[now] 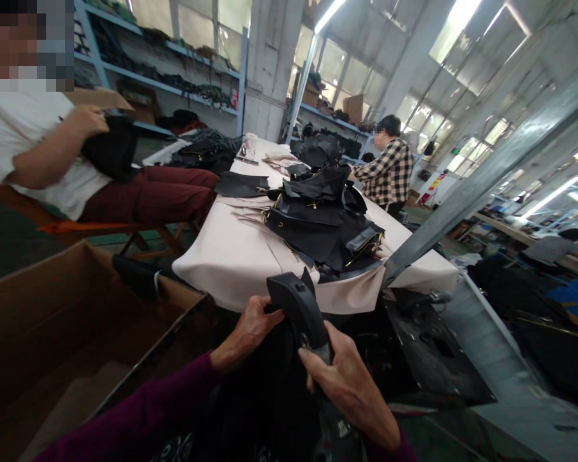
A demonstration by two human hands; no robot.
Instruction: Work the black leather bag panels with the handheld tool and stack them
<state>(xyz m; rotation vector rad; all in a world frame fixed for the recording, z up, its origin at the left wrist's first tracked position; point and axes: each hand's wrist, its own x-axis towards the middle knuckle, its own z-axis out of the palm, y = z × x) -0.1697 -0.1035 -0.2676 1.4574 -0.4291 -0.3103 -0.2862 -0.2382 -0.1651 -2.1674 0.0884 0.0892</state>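
Note:
Close in front of my body I hold a long, smooth black bag piece, bent over at its upper end, with a small metal fitting partway down. My left hand pinches its left edge near the top between thumb and fingers. Lower on the other side, my right hand is wrapped around it, thumb pressed beside the fitting. The lower part runs down over my dark clothing and is hard to make out. Just beyond my hands, black bags with gold zippers lie heaped on a table with a pale cover.
An open cardboard box stands at my left. A seated person there handles black fabric; another in a checked shirt sits across the table. A slanting metal post and a dark machine bed are to my right.

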